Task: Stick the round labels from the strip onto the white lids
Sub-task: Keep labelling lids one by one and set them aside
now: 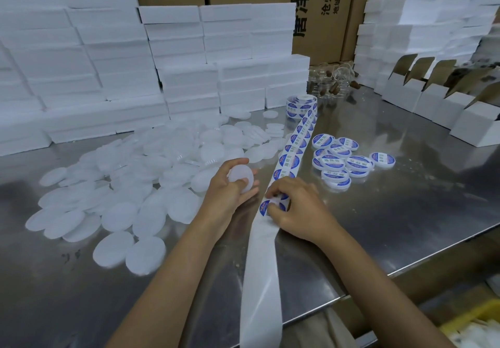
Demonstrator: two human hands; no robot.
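A strip [293, 147] of round blue-and-white labels runs from a roll [301, 105] at the back down the steel table and over its front edge. My left hand [230, 190] holds a bare white lid [240, 178] just left of the strip. My right hand [293, 207] rests on the strip, its fingertips pinching a round label [270, 205] at its edge. A big heap of plain white lids [140, 182] lies to the left. Several labelled lids [343, 161] lie in a cluster to the right of the strip.
Stacks of white boxes [189, 58] wall the back and left. Brown cartons [319, 9] stand behind. Open white cartons [438, 101] line the right. Clear jars [332, 85] sit at the back. The table's front edge [378, 280] runs diagonally at right.
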